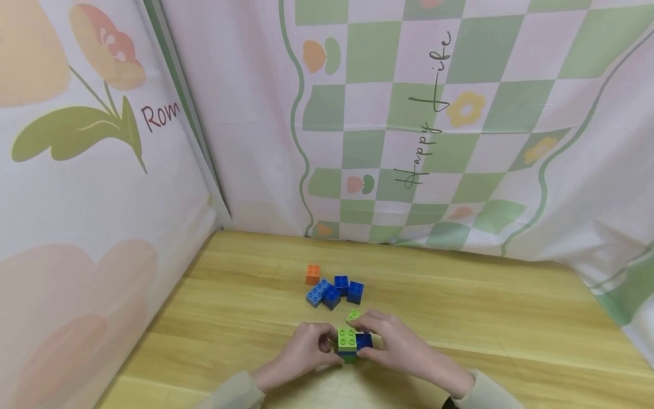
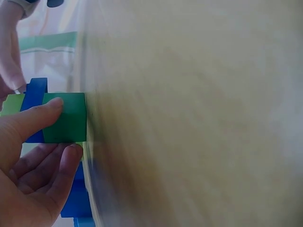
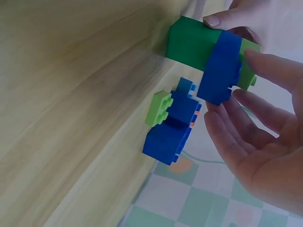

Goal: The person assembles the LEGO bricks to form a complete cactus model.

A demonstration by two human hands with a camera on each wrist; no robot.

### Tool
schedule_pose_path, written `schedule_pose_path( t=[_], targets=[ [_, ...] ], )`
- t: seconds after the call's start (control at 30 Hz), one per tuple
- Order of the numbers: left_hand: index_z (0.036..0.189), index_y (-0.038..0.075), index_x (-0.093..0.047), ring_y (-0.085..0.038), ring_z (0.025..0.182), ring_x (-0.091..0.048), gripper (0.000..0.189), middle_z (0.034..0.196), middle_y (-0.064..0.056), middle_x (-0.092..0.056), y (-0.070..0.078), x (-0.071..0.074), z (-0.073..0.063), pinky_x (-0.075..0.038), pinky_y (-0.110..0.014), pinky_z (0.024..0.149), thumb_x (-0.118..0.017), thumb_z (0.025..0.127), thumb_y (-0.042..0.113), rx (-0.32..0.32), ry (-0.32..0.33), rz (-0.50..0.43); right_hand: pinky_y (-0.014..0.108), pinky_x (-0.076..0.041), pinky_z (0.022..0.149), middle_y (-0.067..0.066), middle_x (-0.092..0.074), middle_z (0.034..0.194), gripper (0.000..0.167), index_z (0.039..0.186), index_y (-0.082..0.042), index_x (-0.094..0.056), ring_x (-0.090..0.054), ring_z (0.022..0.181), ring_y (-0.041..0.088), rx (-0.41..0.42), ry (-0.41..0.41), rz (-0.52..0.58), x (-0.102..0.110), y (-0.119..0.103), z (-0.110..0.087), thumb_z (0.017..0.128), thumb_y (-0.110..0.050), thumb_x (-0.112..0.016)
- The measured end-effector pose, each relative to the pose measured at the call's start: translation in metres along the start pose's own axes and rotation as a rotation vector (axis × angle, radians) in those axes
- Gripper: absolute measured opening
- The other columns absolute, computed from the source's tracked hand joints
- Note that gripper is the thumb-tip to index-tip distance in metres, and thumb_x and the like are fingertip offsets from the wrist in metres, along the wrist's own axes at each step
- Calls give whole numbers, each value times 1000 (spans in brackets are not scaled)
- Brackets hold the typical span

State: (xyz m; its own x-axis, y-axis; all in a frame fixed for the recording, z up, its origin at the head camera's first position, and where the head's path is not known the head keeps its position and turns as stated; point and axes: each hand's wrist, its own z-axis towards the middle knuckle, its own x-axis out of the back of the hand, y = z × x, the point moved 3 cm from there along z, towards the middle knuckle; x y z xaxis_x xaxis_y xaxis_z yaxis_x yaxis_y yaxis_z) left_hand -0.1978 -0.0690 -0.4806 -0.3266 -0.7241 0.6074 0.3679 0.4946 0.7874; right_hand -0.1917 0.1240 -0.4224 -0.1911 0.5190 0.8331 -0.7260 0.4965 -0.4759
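Observation:
A small stack of toy building bricks stands on the wooden table: a dark green brick (image 3: 189,42) at the bottom, a blue brick (image 3: 218,68) jutting sideways in the middle, a lime green brick (image 1: 347,338) on top. My left hand (image 1: 311,345) grips the stack from the left, its thumb (image 2: 45,116) across the blue and dark green sides. From the right, my right hand (image 1: 395,343) holds the stack at its upper part, fingertips at the blue brick's jutting end and the lime brick. Just beyond the stack lies a loose lime brick (image 3: 157,109), partly covered by the right fingers in the head view.
Farther back lie an orange brick (image 1: 313,274), a lighter blue long brick (image 1: 318,292) and several dark blue bricks (image 1: 355,292), close together. A patterned curtain (image 1: 378,113) hangs along the table's back edge, and a printed cloth wall (image 1: 102,216) borders the left side.

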Motion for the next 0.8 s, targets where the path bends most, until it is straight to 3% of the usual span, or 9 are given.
schedule_pose_path(
  t=[0.2, 0.63, 0.8],
  targets=[
    [100, 6, -72, 8, 65, -52, 32, 86, -1, -74, 1, 0, -1, -51, -11, 60, -86, 73, 16, 5, 3, -5, 28, -62, 79, 2, -71, 103, 33, 108, -8, -70, -67, 91, 11, -25, -12, -7, -1, 6, -5, 77, -13, -81],
    [102, 8, -71, 2, 69, -56, 33, 87, 2, -71, 1, 0, -3, -50, -11, 62, -86, 74, 15, -5, 9, 7, 25, -61, 76, 4, -72, 101, 30, 107, -9, -71, -67, 88, 9, -39, -2, 4, -1, 9, -8, 78, -13, -80],
    [104, 6, -70, 2, 74, -59, 36, 93, 0, -73, 0, 2, -4, -53, -11, 67, -86, 73, 14, 5, -24, -6, 25, -61, 75, 4, -73, 101, 30, 107, -9, -71, -68, 88, 10, -42, 3, 2, -1, 8, -8, 78, -13, -80]
  ],
)
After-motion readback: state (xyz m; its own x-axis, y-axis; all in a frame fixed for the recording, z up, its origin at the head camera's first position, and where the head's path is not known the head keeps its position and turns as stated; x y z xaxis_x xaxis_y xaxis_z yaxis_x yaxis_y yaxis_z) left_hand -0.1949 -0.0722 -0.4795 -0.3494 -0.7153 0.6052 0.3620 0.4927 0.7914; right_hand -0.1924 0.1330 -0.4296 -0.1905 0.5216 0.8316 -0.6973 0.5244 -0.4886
